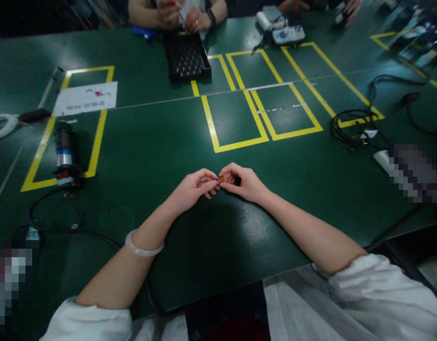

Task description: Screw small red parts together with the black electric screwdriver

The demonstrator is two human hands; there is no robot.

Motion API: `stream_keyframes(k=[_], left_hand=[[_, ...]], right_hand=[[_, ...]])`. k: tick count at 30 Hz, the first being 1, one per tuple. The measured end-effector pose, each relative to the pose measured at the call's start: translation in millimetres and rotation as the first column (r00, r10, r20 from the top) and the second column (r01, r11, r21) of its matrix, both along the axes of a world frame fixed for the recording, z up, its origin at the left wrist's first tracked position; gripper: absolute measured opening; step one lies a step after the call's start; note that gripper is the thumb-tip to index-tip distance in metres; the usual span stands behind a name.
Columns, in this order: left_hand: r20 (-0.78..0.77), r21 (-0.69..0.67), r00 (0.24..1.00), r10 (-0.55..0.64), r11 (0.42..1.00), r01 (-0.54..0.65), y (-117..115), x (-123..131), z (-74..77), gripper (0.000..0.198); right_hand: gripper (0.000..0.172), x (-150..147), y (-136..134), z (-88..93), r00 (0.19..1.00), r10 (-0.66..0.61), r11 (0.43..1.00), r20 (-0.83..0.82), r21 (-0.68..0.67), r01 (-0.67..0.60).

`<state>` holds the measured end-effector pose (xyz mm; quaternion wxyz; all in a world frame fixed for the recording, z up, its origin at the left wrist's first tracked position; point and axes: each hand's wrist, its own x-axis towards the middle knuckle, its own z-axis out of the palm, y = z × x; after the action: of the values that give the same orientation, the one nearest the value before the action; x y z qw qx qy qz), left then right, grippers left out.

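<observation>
Both of my hands meet above the green table, fingertips close together around a tiny part (221,180) with an orange end and a greyish end. My left hand (193,189) pinches its grey side between thumb and fingers. From the other side, my right hand (245,182) pinches at the orange side with thumb and forefinger. The part is mostly covered by the fingertips, so its exact kind does not show. A pale bangle (143,246) circles my left wrist.
A black cylindrical tool (64,147) with a cable stands left, near a white paper sign (86,98). Across the table, a person's hands (184,19) work above a black tray (188,57) of small parts. Coiled black cable (351,125) lies right; yellow tape marks the green table (150,142).
</observation>
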<state>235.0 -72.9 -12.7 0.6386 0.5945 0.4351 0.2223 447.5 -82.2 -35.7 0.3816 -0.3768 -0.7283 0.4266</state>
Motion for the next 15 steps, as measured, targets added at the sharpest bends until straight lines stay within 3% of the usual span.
stream_keyframes(k=[5, 15], left_hand=[[0.008, 0.024, 1.000, 0.030, 0.999, -0.031, -2.2, 2.5, 0.8, 0.031], [0.074, 0.010, 0.992, 0.099, 0.995, -0.100, -2.4, 4.7, -2.7, 0.038]], right_hand=[[0.012, -0.3, -0.1, 1.2, 1.000, -0.019, 1.000, -0.004, -0.007, 0.019], [0.008, 0.9, 2.2, -2.1, 1.000, 0.008, 0.992, 0.012, 0.122, -0.010]])
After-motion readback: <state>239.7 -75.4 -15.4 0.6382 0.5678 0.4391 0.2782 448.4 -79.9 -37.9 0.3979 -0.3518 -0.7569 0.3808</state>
